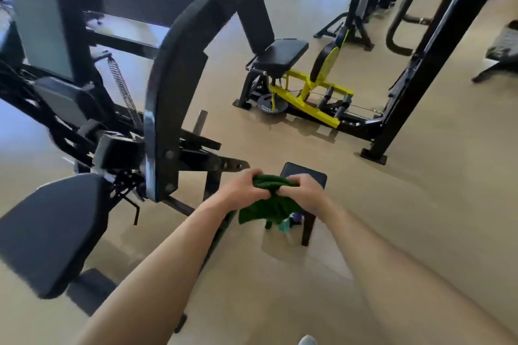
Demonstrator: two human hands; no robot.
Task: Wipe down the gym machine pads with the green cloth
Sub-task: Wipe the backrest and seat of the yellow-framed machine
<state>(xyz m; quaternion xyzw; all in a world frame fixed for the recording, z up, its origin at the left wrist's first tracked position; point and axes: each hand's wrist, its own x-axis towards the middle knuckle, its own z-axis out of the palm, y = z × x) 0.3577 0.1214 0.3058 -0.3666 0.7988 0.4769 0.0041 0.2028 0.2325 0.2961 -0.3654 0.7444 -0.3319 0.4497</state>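
Green cloth (pixel 269 204) hangs bunched between both hands, the left hand (pixel 242 187) and right hand (pixel 307 193) each gripping its top edge, close together above a small black stool (pixel 305 169), with the machine's black seat pad (pixel 50 232) well off to the left.
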